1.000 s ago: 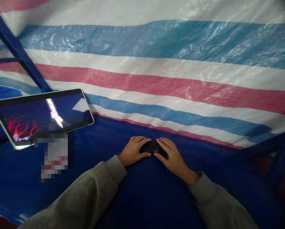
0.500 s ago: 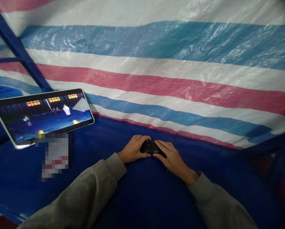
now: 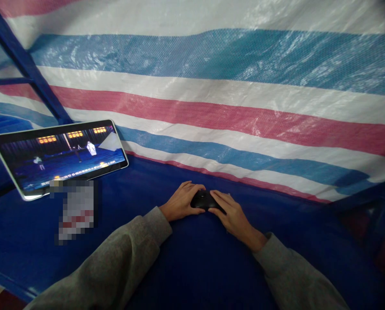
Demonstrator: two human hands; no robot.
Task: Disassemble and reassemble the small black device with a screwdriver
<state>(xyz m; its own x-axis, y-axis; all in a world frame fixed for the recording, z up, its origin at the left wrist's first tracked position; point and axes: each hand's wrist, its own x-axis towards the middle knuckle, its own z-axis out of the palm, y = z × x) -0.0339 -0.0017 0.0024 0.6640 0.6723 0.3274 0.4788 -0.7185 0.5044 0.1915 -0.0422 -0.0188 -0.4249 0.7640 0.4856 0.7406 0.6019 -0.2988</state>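
A small black rounded object (image 3: 203,199) lies on the dark blue sheet (image 3: 186,262) near the striped tarp. My left hand (image 3: 181,200) cups its left side with curled fingers. My right hand (image 3: 231,213) covers its right side, fingers bent over the top. Both arms wear grey sleeves. I cannot make out what the object is, as most of it is hidden under my fingers.
A tablet (image 3: 60,155) showing a dark video leans at the left, with a blurred patch (image 3: 78,209) below it. A red, white and blue striped tarp (image 3: 231,107) forms the back wall. A blue metal frame bar (image 3: 24,64) runs at upper left.
The tablet's picture changed from a red branching shape to a night scene with lights, then gained a caption line. My hands shifted slightly forward on the black object.
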